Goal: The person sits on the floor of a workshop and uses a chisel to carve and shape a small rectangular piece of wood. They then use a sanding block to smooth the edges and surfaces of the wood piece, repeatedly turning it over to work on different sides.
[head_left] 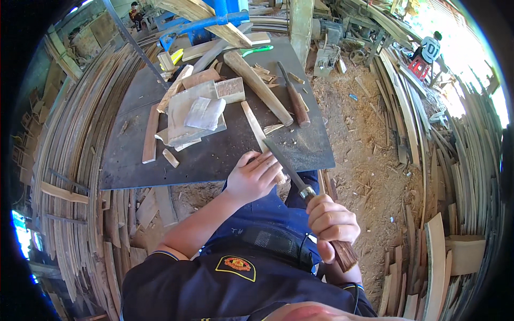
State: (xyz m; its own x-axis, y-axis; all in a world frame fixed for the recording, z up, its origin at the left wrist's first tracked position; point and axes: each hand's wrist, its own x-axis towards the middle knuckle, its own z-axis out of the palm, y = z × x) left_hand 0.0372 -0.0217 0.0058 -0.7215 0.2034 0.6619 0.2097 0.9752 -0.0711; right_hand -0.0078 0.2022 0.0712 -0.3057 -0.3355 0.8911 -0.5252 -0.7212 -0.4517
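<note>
My right hand point(333, 224) is wrapped around the thick wooden handle of a long, flat-bladed hand tool point(288, 170). A metal collar joins handle and blade; whether it is a chisel or a file I cannot tell. Its blade slants up and left to a slim wooden strip point(254, 124), crossing it just past my fingers. My left hand point(256, 174) is closed on the strip's near end at the table's front edge, palm hidden. Beyond it lie a round wooden club point(258, 88) and a second wooden-handled tool point(296, 99) with a dark, narrow blade.
The dark tabletop point(214, 160) also bears stacked wood blocks with a whitish folded sheet point(205, 112), a green-handled object point(257, 50) and offcuts. A blue clamp point(206, 24) stands at the back. Long boards point(72, 144) line both sides. A person point(430, 49) sits far right.
</note>
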